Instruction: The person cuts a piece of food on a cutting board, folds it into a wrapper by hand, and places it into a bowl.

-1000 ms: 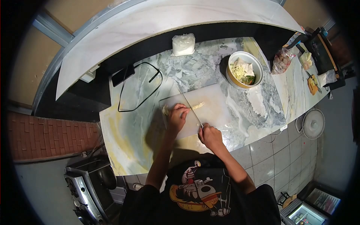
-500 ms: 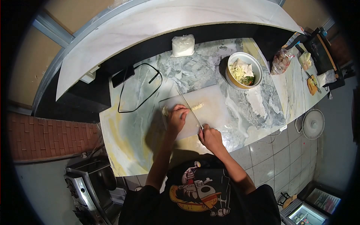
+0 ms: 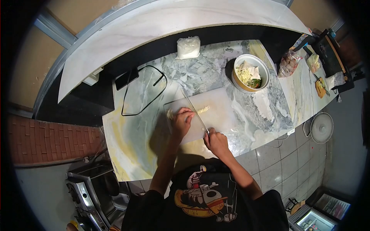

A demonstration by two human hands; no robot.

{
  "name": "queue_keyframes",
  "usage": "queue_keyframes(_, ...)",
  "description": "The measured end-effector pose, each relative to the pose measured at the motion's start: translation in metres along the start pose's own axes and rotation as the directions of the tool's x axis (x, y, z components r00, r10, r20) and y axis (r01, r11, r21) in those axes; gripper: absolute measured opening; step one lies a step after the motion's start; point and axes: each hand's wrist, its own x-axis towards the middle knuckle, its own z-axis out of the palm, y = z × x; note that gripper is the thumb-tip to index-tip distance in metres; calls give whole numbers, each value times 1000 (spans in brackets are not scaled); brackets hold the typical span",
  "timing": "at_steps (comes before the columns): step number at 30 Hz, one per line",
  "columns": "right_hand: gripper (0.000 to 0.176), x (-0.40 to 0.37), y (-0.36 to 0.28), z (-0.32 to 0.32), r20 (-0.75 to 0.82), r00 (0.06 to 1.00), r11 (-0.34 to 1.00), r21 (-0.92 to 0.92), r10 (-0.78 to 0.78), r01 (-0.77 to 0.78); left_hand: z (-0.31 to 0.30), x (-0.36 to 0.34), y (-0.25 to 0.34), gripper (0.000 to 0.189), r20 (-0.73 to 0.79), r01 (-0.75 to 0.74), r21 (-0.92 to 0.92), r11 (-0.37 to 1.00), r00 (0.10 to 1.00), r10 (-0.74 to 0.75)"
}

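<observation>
My right hand [image 3: 217, 143] is closed around the handle of a knife [image 3: 196, 110], whose blade slants up and left across a white cutting board [image 3: 220, 101]. Beside the blade, on its left, my left hand [image 3: 182, 121] is closed, its fingertips bent down on a pale vegetable that they mostly hide. A pale yellow-green piece [image 3: 169, 113] shows at the board's left edge, near that hand. Small chopped pale bits [image 3: 203, 109] lie in a short row just right of the blade.
A white and yellow bowl [image 3: 266, 69] with shredded vegetables stands at the back right. A bag of white powder [image 3: 188, 47] sits at the back. To the left lie a black phone [image 3: 126, 79] and a looped black cord [image 3: 122, 104]. Further right is another plastic bag [image 3: 289, 63].
Both hands and the knife keep nearly the same place. At the lower left edge, something yellow and orange has come into view near the stove.
</observation>
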Motion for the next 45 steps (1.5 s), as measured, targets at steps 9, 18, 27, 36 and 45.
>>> queue_keyframes(9,26,5,0,0,24,1000,999,40,2,-3,-1,1,4,13,-10,3,-11,1000,1000,-3)
queue_keyframes(18,24,0,1,1,-7,1000,998,57,-3,3,-3,3,12,11,-59,-1,15,1000,998,1)
queue_keyframes(27,25,4,0,-5,9,999,999,-2,-40,40,1,-1,0,11,-54,3,5,1000,999,-2)
queue_keyframes(36,23,-1,4,4,-14,1000,998,64,4,-3,1,-1,8,11,-41,26,-7,1000,999,-26)
queue_keyframes(45,24,1,2,1,-3,1000,999,30,-19,19,6,-2,-3,8,-56,34,-30,999,998,-36)
